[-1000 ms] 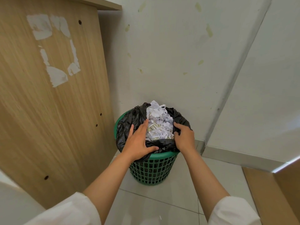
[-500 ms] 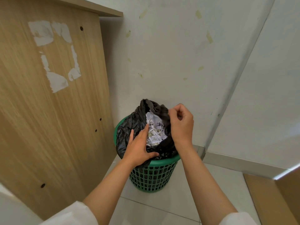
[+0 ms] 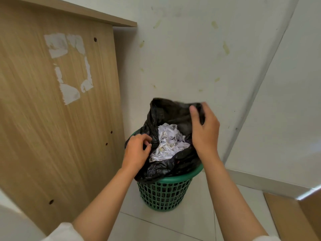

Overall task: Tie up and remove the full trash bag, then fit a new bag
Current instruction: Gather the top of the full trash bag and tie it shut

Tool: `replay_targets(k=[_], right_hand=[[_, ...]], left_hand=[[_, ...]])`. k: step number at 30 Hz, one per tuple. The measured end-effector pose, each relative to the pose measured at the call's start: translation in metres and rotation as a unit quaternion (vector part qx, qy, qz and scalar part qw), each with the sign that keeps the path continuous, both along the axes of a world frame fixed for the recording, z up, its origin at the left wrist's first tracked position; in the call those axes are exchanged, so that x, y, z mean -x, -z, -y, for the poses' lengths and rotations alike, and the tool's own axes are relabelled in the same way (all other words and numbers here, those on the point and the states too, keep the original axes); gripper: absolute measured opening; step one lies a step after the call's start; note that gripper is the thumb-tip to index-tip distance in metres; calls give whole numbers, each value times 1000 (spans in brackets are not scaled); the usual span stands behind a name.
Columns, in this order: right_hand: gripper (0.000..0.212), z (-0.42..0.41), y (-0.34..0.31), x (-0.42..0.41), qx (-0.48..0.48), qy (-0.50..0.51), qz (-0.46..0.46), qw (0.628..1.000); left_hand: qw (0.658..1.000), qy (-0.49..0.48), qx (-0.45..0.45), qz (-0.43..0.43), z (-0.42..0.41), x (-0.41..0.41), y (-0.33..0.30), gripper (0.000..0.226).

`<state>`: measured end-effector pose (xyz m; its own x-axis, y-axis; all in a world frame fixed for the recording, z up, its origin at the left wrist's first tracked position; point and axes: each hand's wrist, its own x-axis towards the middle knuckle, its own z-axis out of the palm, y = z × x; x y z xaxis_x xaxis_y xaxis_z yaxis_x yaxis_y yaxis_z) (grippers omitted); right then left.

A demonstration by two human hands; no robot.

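A green lattice trash basket (image 3: 165,193) stands on the floor in a corner. A black trash bag (image 3: 166,113) lines it, filled with white shredded paper (image 3: 166,141). My right hand (image 3: 203,131) pinches the far right edge of the bag and holds it lifted above the basket. My left hand (image 3: 137,152) has its fingers curled on the bag's left edge, near the rim. The bag's mouth is open between both hands and the paper shows through it.
A wooden panel (image 3: 57,110) with torn paper scraps rises close on the left. White walls (image 3: 182,58) meet in a corner behind the basket. Pale floor tiles (image 3: 173,223) lie in front; a brown wooden surface (image 3: 295,220) sits at the lower right.
My right hand has lifted the bag's edge higher and farther right. My left hand went from lying flat on the bag to curling its fingers on the left edge.
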<state>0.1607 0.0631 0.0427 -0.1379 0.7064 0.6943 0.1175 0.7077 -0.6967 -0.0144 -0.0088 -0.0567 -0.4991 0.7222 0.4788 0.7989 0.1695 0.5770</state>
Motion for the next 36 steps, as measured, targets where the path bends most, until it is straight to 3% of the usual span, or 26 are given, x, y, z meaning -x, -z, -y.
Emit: replay_targets(k=[3, 5, 7, 11, 14, 17, 19, 22, 24, 26, 28, 31, 33, 35, 36], right_hand=[[22, 2, -16, 2, 16, -2, -42, 999], [22, -2, -11, 3, 37, -1, -2, 999], [24, -5, -2, 2, 79, -23, 43, 996], [46, -14, -2, -1, 186, -94, 51, 977], [55, -27, -15, 1, 198, -116, 45, 972], [59, -38, -20, 7, 189, -107, 94, 972], [62, -38, -15, 8, 169, -98, 163, 967], [63, -37, 12, 6, 134, -75, 269, 951], [66, -32, 28, 1, 125, -84, 315, 937], [70, -25, 37, -5, 151, -154, 308, 927], [60, -16, 42, -9, 184, -212, 279, 918], [56, -9, 47, -12, 57, -99, 259, 959], [44, 0, 47, -15, -35, -24, 190, 981], [39, 14, 46, -16, -124, -50, 166, 977], [41, 19, 48, -17, -174, -82, 200, 961]], left_hand=[[1000, -15, 6, -7, 0, 2, -12, 19], [996, -19, 86, -2, 1, 5, -13, 31], [989, -10, 145, 36, 4, 7, -13, 28], [998, 7, 57, 33, 13, -2, -30, 17], [984, 169, 40, 46, 21, -29, -47, 20], [958, 244, 140, -49, 21, -63, -35, 43], [950, 220, 189, -116, 15, -72, -19, 36], [971, 204, 127, -9, 9, -69, -11, 7], [976, 181, 59, 104, 9, -65, -19, 14], [970, 157, 27, 186, 10, -62, -30, 20], [961, 140, 25, 237, 9, -57, -38, 22], [946, 113, 25, 302, 3, -50, -41, 19], [938, 97, 17, 333, 1, -49, -42, 14], [933, 87, 10, 350, -1, -49, -44, 12], [928, 84, 9, 362, -2, -47, -44, 11]])
